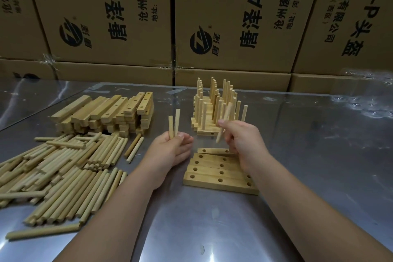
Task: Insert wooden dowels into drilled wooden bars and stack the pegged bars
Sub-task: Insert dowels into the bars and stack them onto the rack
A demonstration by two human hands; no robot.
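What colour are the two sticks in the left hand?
The two sticks are pale tan wood, shown best in the head view.

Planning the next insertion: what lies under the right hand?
A row of flat pale wooden bars with empty drilled holes, on the shiny metal table. The right hand and forearm cover their right ends; some holes there are hidden.

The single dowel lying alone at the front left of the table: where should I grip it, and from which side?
Probably pinch the lone dowel across its left half, from above, thumb on the near side. It lies flat and crosswise, with bare table before it; the ends of the pile come close behind its right half.
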